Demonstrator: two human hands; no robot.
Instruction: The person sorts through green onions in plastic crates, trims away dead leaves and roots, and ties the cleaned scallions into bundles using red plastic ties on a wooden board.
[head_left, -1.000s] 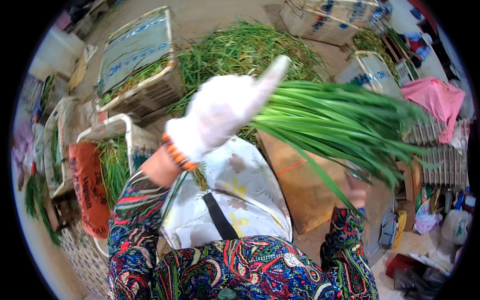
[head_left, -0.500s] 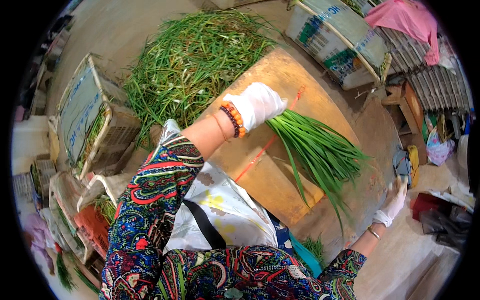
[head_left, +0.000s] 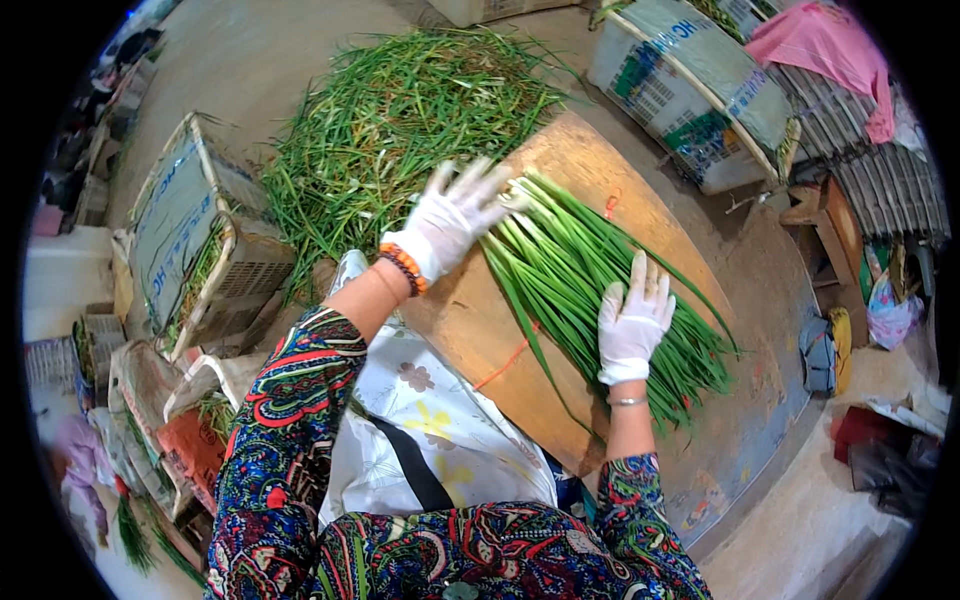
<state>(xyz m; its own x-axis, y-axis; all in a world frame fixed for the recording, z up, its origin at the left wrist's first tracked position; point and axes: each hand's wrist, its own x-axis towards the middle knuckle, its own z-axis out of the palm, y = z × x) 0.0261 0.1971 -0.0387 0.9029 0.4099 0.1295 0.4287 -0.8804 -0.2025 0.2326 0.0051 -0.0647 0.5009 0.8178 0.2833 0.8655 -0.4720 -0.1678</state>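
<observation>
A bunch of garlic chives (head_left: pixel 570 270) lies on the wooden board (head_left: pixel 440 325), its pale stem ends toward the upper left and its leaf tips toward the lower right. My left hand (head_left: pixel 452 217), in a white glove, is spread beside the pale ends. Its fingertips reach close to them; whether they touch, I cannot tell. My right hand (head_left: pixel 637 318), also gloved, rests flat on the leaves with its fingers extended. A red tie string (head_left: pixel 503 368) runs across the board under the bunch, and its other end shows beyond the chives.
A big heap of loose green stalks (head_left: pixel 400 140) covers the floor beyond the board. Covered plastic crates stand at the left (head_left: pixel 190 240) and far right (head_left: pixel 690 90). A pink cloth (head_left: pixel 820 45) hangs over grey stacked crates. At the right edge sits a small wooden stool (head_left: pixel 832 225).
My left hand has let go of the chives, opened and moved slightly left. The bunch now lies flat across the board. My right hand has come in from the far right onto the leaves.
</observation>
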